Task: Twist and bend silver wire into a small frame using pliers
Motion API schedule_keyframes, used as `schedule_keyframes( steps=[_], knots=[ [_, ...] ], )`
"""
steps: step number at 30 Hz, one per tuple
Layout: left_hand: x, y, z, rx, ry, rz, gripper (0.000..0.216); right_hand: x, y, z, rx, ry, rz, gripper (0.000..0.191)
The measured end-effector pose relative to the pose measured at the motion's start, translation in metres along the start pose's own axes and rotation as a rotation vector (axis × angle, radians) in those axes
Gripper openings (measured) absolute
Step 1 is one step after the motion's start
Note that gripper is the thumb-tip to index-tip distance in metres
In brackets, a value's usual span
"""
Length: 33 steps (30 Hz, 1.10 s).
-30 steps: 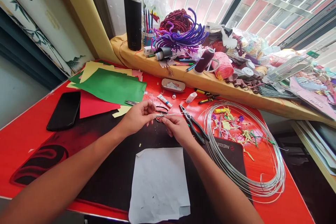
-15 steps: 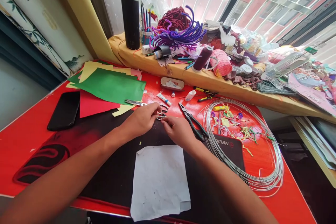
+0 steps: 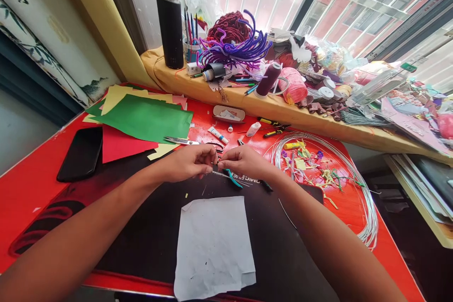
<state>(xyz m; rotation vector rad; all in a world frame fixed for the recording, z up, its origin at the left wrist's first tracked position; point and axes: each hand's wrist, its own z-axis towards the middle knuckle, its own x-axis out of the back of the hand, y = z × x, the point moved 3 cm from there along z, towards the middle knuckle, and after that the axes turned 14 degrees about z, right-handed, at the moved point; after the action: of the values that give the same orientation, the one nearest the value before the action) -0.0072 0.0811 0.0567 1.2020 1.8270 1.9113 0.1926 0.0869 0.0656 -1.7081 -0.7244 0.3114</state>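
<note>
Over the dark mat (image 3: pixel 141 226), both my hands meet with their fingertips pinched. My left hand (image 3: pixel 193 160) has thumb and fingers closed on something too small to make out. Close beside it, my right hand (image 3: pixel 242 163) pinches as well, its fingertips almost touching the left ones. Below them lie a teal-handled tool (image 3: pixel 233 179) and several thin wire pieces (image 3: pixel 244 182). Scissors (image 3: pixel 182 141) rest behind my left hand. Black pliers (image 3: pixel 266 185) are mostly covered by my right hand. A creased white sheet (image 3: pixel 214 245) lies nearer to me.
A wire coil (image 3: pixel 368 217) surrounds coloured scraps (image 3: pixel 307 165) at right. Coloured paper (image 3: pixel 148 115) and a phone (image 3: pixel 80 153) lie at left. A glue tube (image 3: pixel 218 135), white bottle (image 3: pixel 253 129) and yellow-black pliers (image 3: pixel 274 127) sit behind. The ledge holds a black flask (image 3: pixel 170 28) and craft supplies.
My hands are differently posed, still pinched together; the right has moved over the black pliers. The teal-handled tool and loose wire pieces now show below them. The view has shifted slightly.
</note>
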Motion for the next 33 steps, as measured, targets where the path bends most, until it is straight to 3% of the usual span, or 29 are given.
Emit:
schedule_keyframes(
  steps=[3, 7, 10, 15, 20, 23, 27, 30, 33],
  knots=[
    [0.001, -0.002, -0.001, 0.008, -0.018, -0.24, 0.02, -0.001, 0.011, 0.001, -0.131, -0.071, 0.307, 0.038],
    [0.001, -0.009, 0.002, 0.0, 0.234, -0.451, 0.032, -0.015, 0.028, 0.004, -0.062, 0.054, 0.717, 0.038],
    [-0.004, -0.014, 0.006, 0.008, 0.392, -0.436, 0.032, -0.03, 0.044, 0.007, -0.001, 0.181, 0.794, 0.035],
    [-0.013, -0.015, 0.008, 0.062, 0.528, -0.159, 0.02, -0.041, 0.058, 0.006, 0.049, 0.372, 0.582, 0.038],
    [-0.018, -0.01, 0.006, 0.0, 0.568, 0.21, 0.005, -0.042, 0.048, -0.003, 0.078, 0.481, 0.25, 0.035],
    [-0.02, -0.008, 0.006, -0.043, 0.563, 0.382, 0.009, -0.042, 0.041, -0.007, 0.103, 0.474, 0.107, 0.033],
    [-0.02, -0.006, 0.006, -0.087, 0.524, 0.567, 0.014, -0.041, 0.041, -0.007, 0.057, 0.422, 0.153, 0.033],
    [-0.017, -0.004, 0.006, -0.099, 0.473, 0.594, 0.015, -0.039, 0.039, -0.008, 0.044, 0.396, 0.162, 0.033],
    [-0.012, -0.002, 0.005, -0.096, 0.421, 0.593, 0.014, -0.037, 0.03, -0.011, 0.064, 0.379, 0.013, 0.033]
  ],
)
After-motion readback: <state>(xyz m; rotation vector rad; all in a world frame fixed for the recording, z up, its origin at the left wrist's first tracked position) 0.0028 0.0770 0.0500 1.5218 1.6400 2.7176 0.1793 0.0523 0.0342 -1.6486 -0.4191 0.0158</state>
